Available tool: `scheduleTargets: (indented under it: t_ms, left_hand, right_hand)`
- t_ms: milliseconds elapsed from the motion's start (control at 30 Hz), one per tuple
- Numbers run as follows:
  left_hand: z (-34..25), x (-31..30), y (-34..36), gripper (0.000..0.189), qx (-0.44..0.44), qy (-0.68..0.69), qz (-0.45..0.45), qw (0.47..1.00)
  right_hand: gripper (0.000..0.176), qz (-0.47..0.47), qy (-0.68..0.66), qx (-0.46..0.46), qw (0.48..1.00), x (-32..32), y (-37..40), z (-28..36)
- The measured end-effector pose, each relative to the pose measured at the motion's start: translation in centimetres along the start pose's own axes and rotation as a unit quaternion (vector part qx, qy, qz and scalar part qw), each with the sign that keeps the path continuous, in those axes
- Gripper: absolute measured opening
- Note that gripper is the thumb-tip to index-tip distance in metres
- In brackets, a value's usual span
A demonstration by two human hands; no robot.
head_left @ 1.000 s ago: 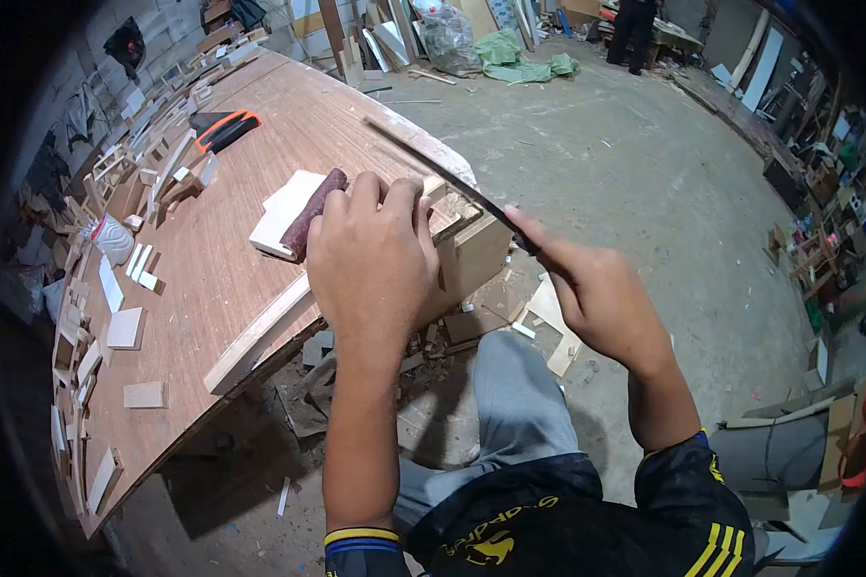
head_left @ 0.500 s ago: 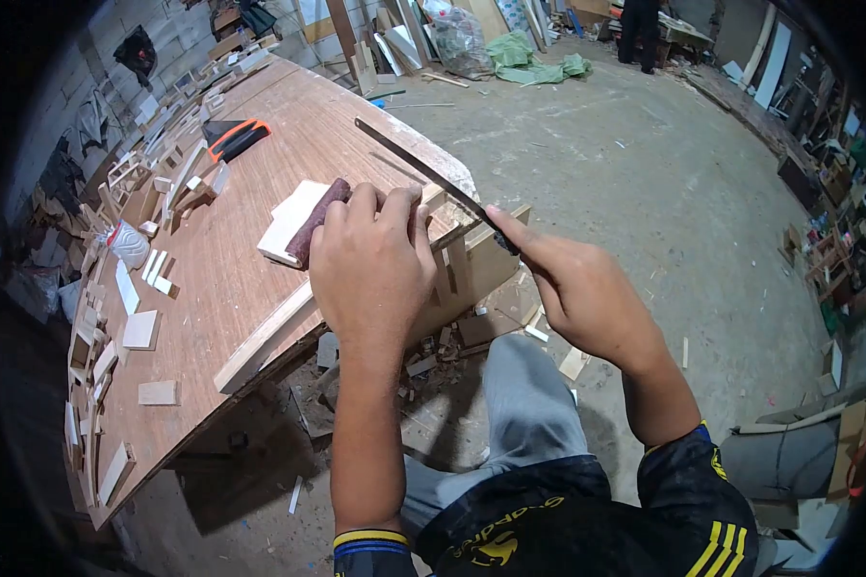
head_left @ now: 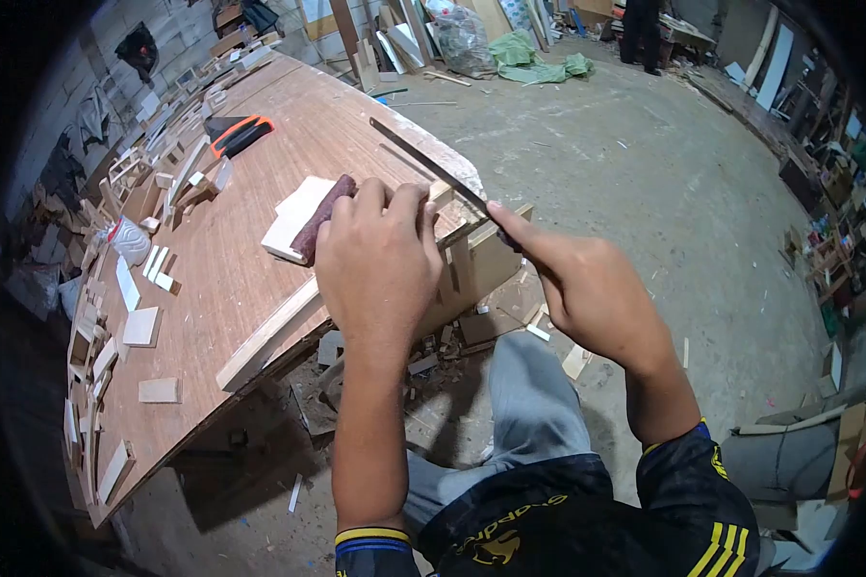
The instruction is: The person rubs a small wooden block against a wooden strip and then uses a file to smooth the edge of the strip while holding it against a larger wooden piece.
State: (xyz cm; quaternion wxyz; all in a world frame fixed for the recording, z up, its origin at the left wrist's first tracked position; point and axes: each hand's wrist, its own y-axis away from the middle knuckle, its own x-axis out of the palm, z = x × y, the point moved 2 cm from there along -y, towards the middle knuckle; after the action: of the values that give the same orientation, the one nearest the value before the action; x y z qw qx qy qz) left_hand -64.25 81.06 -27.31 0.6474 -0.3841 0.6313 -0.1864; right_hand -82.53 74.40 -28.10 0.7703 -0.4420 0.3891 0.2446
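My left hand [head_left: 380, 255] is closed over a pale wooden strip [head_left: 274, 332] that lies along the bench edge, pressing it down; much of the strip is hidden under the palm. In my right hand [head_left: 597, 293] is a long, thin, dark file [head_left: 423, 159], its handle mostly covered by the fingers and my index finger stretched along it. The file lies across the strip's far end near the bench corner. Just beyond my left hand, a dark reddish-brown roll, perhaps sandpaper [head_left: 323, 219], rests against a pale wood block [head_left: 296, 216].
The brown wooden bench [head_left: 221, 317] carries an orange-and-black handled saw [head_left: 241, 137], a white plastic cup [head_left: 129, 240] and many wood offcuts on its left side. Scraps litter the floor below. Another person [head_left: 641, 34] stands at the far back.
The file has slid slightly to the right across the strip's end. My left hand keeps its hold, and the view has shifted a little.
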Motion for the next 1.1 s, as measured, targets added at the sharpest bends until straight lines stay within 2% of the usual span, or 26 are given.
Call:
scheduleTargets:
  t_ms: [233, 400, 600, 733, 800, 933, 1033, 1100]
  left_hand:
    - [-0.3, 0.0, 0.0, 0.017, 0.001, -0.003, 0.013, 1.000]
    - [-0.1, 0.0, -0.1, 0.017, 0.005, -0.010, 0.011, 1.000]
    - [-0.1, 0.0, 0.0, 0.017, 0.006, 0.006, 0.004, 1.000]
    - [0.0, 0.1, 0.0, 0.017, 0.006, 0.004, 0.008, 1.000]
    - [0.0, -0.1, 0.0, 0.017, 0.006, 0.006, 0.007, 1.000]
    - [-0.2, 0.1, 0.1, 0.017, 0.008, 0.009, 0.006, 1.000]
    - [0.0, 0.0, -0.1, 0.017, 0.010, 0.004, 0.006, 1.000]
    - [0.3, 0.1, 0.1, 0.017, 0.011, 0.005, 0.011, 1.000]
  right_hand:
    - [0.057, -0.010, 0.000, -0.001, 1.000, 0.6, -1.9, -0.1]
    - [0.051, -0.005, -0.059, 0.023, 0.998, 0.3, -1.0, -0.8]
    - [0.049, -0.026, -0.057, -0.015, 0.998, 1.6, -3.0, -1.5]
    - [0.049, -0.018, -0.041, -0.001, 0.999, 1.3, -1.8, -0.6]
    - [0.050, -0.046, -0.030, -0.009, 0.998, 1.6, -1.9, -0.1]
    - [0.054, 0.016, -0.023, 0.034, 0.999, 1.2, -3.7, -0.3]
    - [0.052, 0.027, -0.036, 0.047, 0.998, 0.3, -2.2, 0.1]
    - [0.051, 0.005, -0.036, 0.019, 0.999, 1.0, -2.3, -0.4]
